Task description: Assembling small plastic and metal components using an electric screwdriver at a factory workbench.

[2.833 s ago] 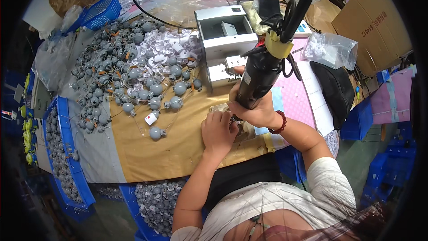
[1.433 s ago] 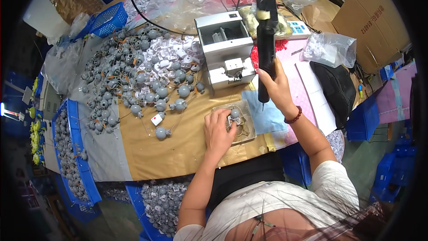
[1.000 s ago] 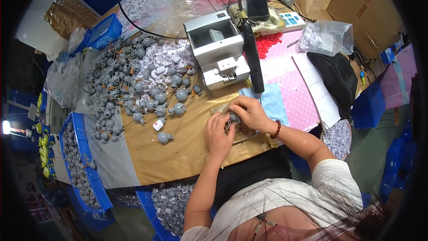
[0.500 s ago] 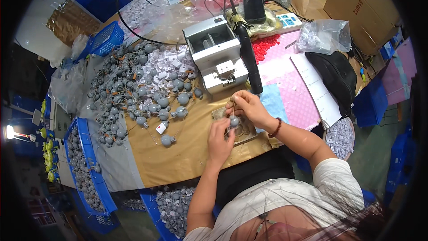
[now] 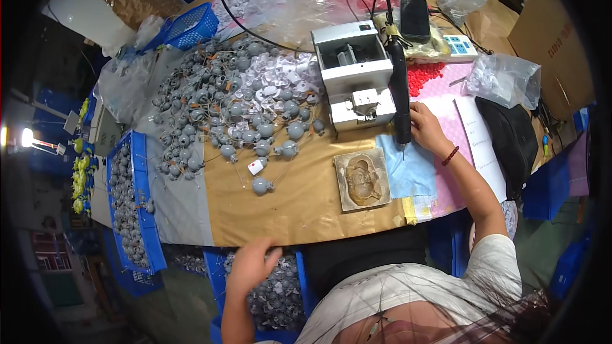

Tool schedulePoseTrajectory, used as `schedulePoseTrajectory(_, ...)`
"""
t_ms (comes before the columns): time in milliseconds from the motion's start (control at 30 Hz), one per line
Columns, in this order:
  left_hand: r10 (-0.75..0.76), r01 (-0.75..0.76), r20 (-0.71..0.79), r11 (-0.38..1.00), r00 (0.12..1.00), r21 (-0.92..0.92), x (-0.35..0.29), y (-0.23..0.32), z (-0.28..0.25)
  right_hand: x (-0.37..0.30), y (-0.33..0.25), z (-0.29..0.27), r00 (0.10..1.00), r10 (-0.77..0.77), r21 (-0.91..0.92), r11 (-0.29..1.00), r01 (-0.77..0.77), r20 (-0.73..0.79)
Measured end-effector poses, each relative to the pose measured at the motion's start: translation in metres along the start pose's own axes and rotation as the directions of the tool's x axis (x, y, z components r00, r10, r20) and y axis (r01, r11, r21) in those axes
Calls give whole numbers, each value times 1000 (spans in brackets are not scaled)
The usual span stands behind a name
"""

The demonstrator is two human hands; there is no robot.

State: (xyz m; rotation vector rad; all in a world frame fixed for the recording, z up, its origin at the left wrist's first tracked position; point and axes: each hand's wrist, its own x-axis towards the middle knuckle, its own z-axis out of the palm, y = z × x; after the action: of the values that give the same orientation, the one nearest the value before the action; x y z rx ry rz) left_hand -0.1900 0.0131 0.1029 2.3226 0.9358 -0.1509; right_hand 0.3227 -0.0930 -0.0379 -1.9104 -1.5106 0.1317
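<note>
My left hand (image 5: 252, 266) is low at the table's front edge, over a blue bin (image 5: 217, 280) of grey ball-shaped parts (image 5: 278, 296). Its thumb stands apart from the fingers, and I see nothing in it. On the right, the curled fingers of my right hand (image 5: 428, 129) are against the side of a black electric screwdriver (image 5: 400, 92), which stands upright with its bit pointing down. Part of that grip is hidden. A square mould-like block (image 5: 362, 180) with a rounded hollow lies on the brown table covering between my hands.
A grey-white machine (image 5: 354, 76) stands left of the screwdriver. Many grey balls with wires (image 5: 204, 105) and white pieces (image 5: 274, 76) are heaped on the left. Red pieces (image 5: 423, 78), a blue cloth (image 5: 408, 175), a phone (image 5: 415, 19) and a black pouch (image 5: 507, 140) lie to the right.
My hands have parted: the left moved down to the bin, the right moved right to the screwdriver. The grey ball they held over the block is gone from them. The view shifted.
</note>
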Motion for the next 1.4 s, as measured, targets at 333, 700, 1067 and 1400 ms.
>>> schedulePoseTrajectory(333, 392, -267, -646, 920, 655, 287, 310, 58, -21, 0, 9, 2, 996, -85, -73, 994, 87, 28)
schedulePoseTrajectory(700, 499, -284, -575, 859, 648, 426, 327, 47, 4, -4, 1, -10, 999, -40, -14, 999, 40, -7)
schedulePoseTrajectory(1067, 479, -449, -378, 877, 793, 169, 138, 21, 86, -18, -36, -27, 959, 274, 552, 812, -190, -72)
schedulePoseTrajectory(1400, 425, -523, -409, 836, 807, -164, 183, 96, 99, -22, -105, -9, 992, -109, 504, 855, 123, -56)
